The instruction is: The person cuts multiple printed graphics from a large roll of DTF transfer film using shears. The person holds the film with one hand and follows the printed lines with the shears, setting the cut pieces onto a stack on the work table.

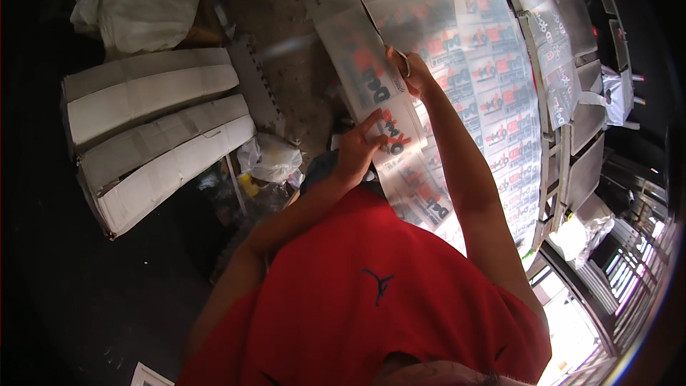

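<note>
Held the scissors [375,26] in the right hand [414,77], with fingers curled closed about the handles, over the left part of a broad translucent printed sheet [493,93]. Pointed the blades away from the body and aslant to the left, toward the sheet's far left corner, with their long axis roughly alongside its left edge. Could not make out the gap between the blades, nor any sure contact with the plastic underneath.

Set the left hand [357,149] at the left edge of the sheet, nearer the body than the scissors, with thumb and forefinger spread over the red and dark print. Could not tell pinching from mere pressing there, for lack of any view below the edge. Had the scissors beyond the left hand and a little to its right, aimed farther outward rather than back at its fingers.

Saw long white boxes [161,111] well off the left edge of the sheet, a pale bag [143,3] behind them, and a clear plastic bag [268,157] closer to the left hand. Noted grey panels [572,18] past the right edge.
</note>
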Available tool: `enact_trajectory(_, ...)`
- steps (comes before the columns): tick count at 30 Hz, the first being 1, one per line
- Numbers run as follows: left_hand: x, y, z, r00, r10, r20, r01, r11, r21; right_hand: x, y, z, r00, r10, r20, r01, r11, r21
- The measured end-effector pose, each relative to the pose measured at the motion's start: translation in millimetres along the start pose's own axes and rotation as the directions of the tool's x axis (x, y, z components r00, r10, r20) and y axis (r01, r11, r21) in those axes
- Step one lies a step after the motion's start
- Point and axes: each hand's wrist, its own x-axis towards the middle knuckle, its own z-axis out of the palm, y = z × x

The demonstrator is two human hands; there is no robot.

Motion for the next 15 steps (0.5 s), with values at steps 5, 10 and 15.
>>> enact_trajectory(5,1.5,2.7,0.2,1.000,-0.004,-0.013,0.002,0.986,-0.169,5.2,-8.9,7.6,0.999,0.004,0.033,-0.003,0.999,-0.034)
enact_trajectory(10,-2.5,5.5,2.9,1.000,-0.023,0.019,0.026,0.990,-0.136,28.9,1.8,-7.1,0.999,-0.005,-0.039,0.001,0.996,-0.089)
enact_trajectory(15,-6.8,10.8,5.6,0.999,-0.050,0.014,0.052,0.993,-0.108,37.4,-23.4,2.7,1.000,0.003,0.017,-0.001,0.994,-0.114)
